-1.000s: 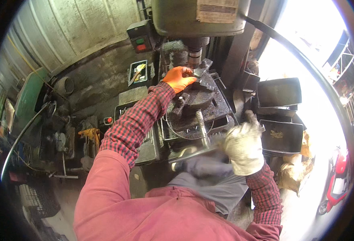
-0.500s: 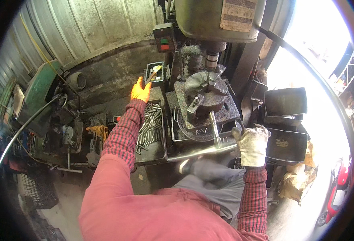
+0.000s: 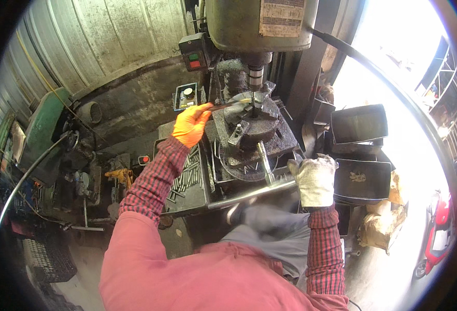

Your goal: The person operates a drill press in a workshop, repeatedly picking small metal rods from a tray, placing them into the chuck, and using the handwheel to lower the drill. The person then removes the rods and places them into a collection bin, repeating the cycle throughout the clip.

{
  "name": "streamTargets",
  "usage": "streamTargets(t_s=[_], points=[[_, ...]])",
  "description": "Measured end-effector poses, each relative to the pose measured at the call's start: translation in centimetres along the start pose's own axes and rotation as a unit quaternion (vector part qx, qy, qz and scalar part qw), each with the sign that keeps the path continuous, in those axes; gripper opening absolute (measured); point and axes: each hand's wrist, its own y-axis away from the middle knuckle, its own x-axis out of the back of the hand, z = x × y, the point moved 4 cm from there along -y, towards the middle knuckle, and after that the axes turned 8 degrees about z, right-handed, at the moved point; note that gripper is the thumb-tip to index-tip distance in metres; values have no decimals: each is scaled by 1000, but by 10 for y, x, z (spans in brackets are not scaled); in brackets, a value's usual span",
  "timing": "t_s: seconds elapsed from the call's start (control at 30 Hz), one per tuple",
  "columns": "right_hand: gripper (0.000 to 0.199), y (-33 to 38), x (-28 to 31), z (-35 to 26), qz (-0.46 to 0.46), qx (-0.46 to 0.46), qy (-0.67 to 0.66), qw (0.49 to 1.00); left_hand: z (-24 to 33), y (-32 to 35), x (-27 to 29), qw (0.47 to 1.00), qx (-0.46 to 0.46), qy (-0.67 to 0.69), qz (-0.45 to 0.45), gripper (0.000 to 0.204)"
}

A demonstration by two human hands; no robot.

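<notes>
My left hand, in an orange glove, pinches the dark handle of a small brush. The brush's light tip reaches the top of the round metal chuck, just beside the drill spindle. In a pale work glove, my right hand is closed round the right end of a long metal bar. A shorter rod runs from the chuck down to that bar. Below my left forearm, a metal tray holds many short steel pins.
The drill press head hangs above the chuck, with a switch box on its left. Behind my left hand sits a small container with a light-topped item inside. Dark bins stand at the right, near brown paper sacks.
My left hand has carried the brush rightward from the small container to the chuck. My right hand stays at the bar's end. The whole view has shifted slightly.
</notes>
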Motion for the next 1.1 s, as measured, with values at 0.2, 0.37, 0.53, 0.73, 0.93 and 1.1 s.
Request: streamTargets(t_s=[0.2,0.37,0.53,0.73,0.93,1.1], points=[[53,-2,5,-3,-7,8,22,1000,1,-28,-41,999,47,6,17,18],[49,1,6,1,-19,-13,17,1000,-65,-34,-9,990,128,7,56,20],[45,0,5,1,9,-27,-44,999,-116,-34,62,969,137,-123,167,27],[48,-4,7,-2,-49,-36,0,998,-148,-26,84,919,188,-299,178,38],[30,-5,17,8,-39,-48,-130,990,-121,-8,64,876,290,-374,96,78],[48,-9,117,91,60,-231,-442,865,-100,76,87,913,247,-277,172,78]])
